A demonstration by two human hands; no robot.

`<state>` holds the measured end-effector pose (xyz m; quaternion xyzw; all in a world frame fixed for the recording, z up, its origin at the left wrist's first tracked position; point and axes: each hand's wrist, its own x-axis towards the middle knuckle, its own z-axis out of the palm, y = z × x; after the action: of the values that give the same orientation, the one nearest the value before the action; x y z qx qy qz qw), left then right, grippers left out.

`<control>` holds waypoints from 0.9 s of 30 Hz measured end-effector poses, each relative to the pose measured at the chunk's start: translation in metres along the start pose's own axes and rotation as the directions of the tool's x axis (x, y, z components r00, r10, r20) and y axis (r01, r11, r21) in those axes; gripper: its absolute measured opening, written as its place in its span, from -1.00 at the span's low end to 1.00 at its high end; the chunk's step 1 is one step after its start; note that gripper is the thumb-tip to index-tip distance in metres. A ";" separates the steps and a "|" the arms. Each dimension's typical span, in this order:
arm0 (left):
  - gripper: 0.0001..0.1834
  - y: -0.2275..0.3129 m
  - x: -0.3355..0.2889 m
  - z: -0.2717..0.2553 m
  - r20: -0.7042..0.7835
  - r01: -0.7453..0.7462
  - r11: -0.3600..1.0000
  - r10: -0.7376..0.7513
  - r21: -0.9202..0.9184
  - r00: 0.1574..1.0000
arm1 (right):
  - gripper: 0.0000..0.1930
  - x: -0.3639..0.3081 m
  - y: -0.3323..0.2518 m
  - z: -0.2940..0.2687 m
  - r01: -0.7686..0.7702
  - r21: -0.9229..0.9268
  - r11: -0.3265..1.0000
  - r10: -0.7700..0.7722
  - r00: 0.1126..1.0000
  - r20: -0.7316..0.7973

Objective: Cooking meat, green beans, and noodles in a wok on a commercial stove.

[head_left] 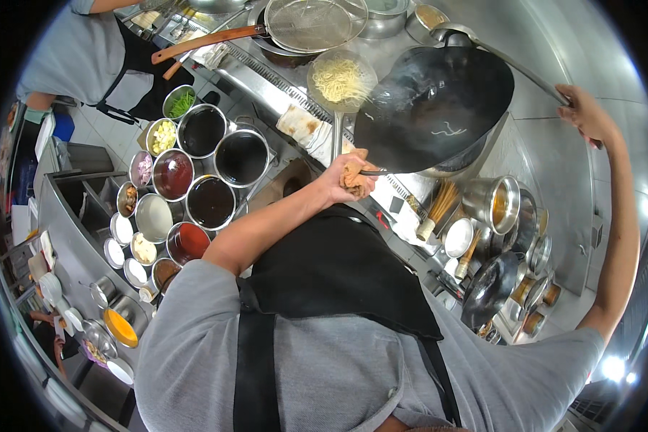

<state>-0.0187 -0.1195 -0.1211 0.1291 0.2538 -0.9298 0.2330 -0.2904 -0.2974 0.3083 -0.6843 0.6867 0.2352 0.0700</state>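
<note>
My left hand (349, 176) is closed round an orange-brown cloth (354, 180) at the handle of a black wok (425, 93). The wok is tipped to the left, with a few pale strands inside. Against its left rim rests a strainer (315, 85) full of yellow noodles (338, 79). The strainer's handle runs down to my left hand; whether my fingers also grip it is hidden. Out at the far right, my right hand (587, 115) grips the long handle of a steel ladle (518, 65). The ladle's bowl lies beyond the wok's far rim.
Several pots of dark and red sauces (212, 201) and chopped ingredients stand on the left. A wide mesh skimmer (315, 25) lies over a pot at the back. Bamboo brushes (443, 201) and steel pots (491, 201) are at right. Another person (86, 57) stands at upper left.
</note>
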 end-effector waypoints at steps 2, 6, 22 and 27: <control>-0.69 -0.004 0.006 0.001 0.124 0.084 0.996 -0.083 -0.001 0.989 | -0.48 -0.011 -0.001 -0.006 -0.012 -0.030 0.999 0.010 0.999 -0.052; -0.71 0.006 0.031 0.010 0.046 0.031 0.981 -0.040 0.191 0.998 | -0.50 -0.016 0.062 0.010 -0.072 -0.085 0.994 0.071 0.997 -0.022; -0.82 0.054 0.204 0.040 0.112 -0.413 0.496 0.528 0.764 0.842 | -0.74 -0.057 -0.010 0.169 0.024 0.973 -0.230 0.249 0.968 0.035; -0.69 0.067 0.205 0.023 0.098 -0.386 0.474 0.526 0.791 0.845 | -0.86 0.024 -0.066 0.171 -0.011 0.955 -0.298 0.042 0.999 0.024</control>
<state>-0.1638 -0.2577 -0.2027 0.3540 -0.2061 -0.8336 0.3705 -0.2663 -0.2447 0.1324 -0.3360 0.6122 -0.4185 0.5806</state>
